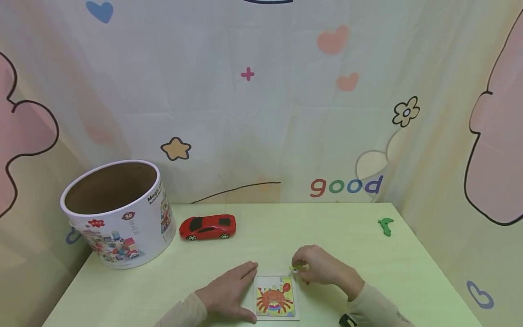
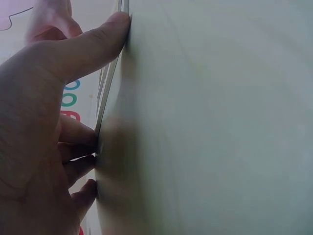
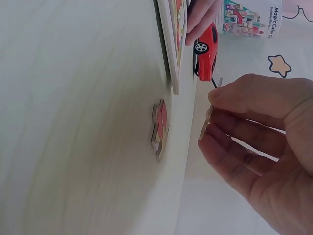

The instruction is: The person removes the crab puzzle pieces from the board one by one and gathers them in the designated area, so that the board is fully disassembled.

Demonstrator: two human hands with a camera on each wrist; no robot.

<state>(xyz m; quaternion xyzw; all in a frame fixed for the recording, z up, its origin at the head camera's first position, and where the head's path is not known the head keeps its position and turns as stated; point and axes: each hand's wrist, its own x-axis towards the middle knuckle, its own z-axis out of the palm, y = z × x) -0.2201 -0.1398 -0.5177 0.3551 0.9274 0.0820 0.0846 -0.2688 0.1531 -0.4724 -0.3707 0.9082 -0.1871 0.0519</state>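
A crab jigsaw puzzle in a white tray [image 1: 297, 305] lies at the table's front middle, its upper part partly pale. My left hand [image 1: 230, 290] rests beside it, thumb and fingers spread along the tray's left edge. Just right of the tray's upper corner, my right hand [image 1: 323, 269] pinches a thin puzzle piece [image 3: 206, 123] between thumb and fingertips, raised over the table. Below that hand, another puzzle piece [image 3: 160, 128] with red on it lies flat on the table, mostly hidden by the hand in the head view.
A red toy car [image 1: 208, 228] stands behind the left hand. To its left is a large round bucket [image 1: 122, 236] with its top uncovered. One small green object [image 1: 386, 226] lies at the back right. A printed curtain [image 1: 261, 113] hangs behind the table [image 1: 253, 250].
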